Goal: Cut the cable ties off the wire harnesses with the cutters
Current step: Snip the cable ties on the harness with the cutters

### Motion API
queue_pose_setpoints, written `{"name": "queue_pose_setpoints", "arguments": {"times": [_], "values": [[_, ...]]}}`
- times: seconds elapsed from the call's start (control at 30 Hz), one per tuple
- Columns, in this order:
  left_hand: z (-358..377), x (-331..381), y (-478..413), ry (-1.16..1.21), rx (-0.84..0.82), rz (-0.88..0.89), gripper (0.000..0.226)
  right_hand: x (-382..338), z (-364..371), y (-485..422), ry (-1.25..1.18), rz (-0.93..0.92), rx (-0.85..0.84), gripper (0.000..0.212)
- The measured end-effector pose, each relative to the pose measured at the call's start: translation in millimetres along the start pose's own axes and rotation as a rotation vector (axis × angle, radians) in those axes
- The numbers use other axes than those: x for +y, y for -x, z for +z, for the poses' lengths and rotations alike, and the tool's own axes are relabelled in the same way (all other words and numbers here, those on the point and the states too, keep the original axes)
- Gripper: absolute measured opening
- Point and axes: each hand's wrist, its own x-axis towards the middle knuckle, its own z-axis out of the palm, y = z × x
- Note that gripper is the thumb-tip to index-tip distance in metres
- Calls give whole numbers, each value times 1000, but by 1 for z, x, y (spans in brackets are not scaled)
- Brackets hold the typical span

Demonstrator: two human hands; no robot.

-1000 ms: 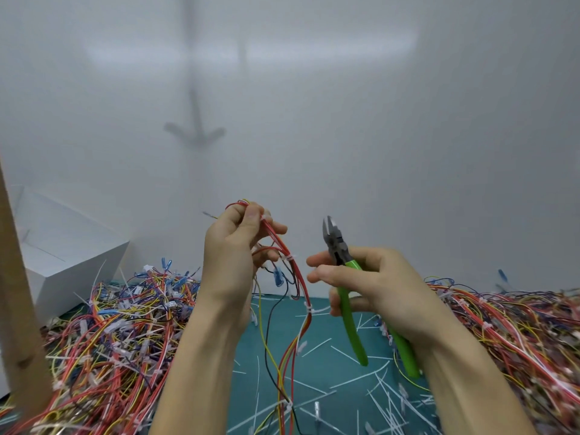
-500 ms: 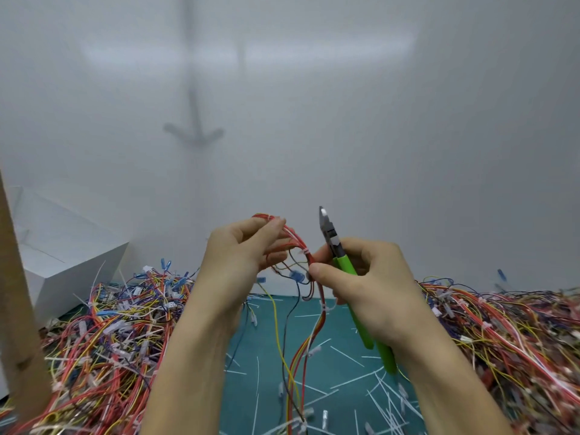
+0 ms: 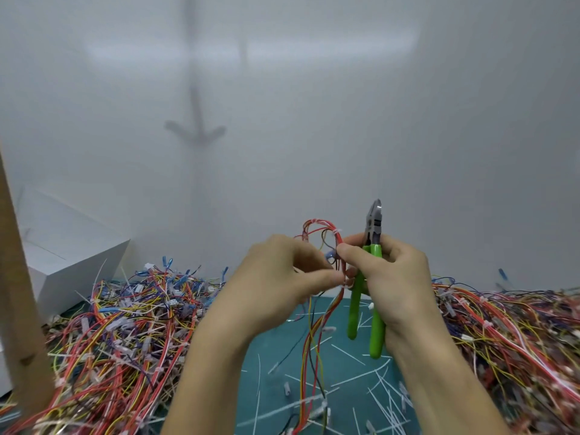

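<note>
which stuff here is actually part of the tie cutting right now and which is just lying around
In use: wire harness held by left hand and right hand; white cable tie on it; green cutters in the right hand.
Lying about: wire piles either side, cut tie scraps on the teal mat, white box, wooden post.
</note>
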Motion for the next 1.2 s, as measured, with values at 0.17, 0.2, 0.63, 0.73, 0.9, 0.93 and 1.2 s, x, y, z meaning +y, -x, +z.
{"name": "queue_pose_setpoints", "arguments": {"times": [0.17, 0.2, 0.63, 0.73, 0.9, 0.93, 1.2], "values": [[12, -3, -6, 119, 26, -9, 11, 0, -1, -1, -69, -18, -15, 15], [12, -3, -6, 177, 34, -17, 9, 0, -2, -2, -68, -28, -31, 16], [13, -11, -11, 679, 231, -188, 10, -1, -13, -6, -71, -199, -151, 10], [11, -17, -13, 728, 307, -205, 6, -3, -14, -5, 45, -264, -159, 13], [4, -24, -12, 749, 342, -191, 6, -3, -17, -7, 570, -222, -245, 31], [3, -24, -12, 745, 344, -187, 8, -3, -18, -6, 674, -222, -272, 37], [6, -24, -13, 702, 322, -129, 20, -7, -16, 1, 924, -294, -338, 45]]}}
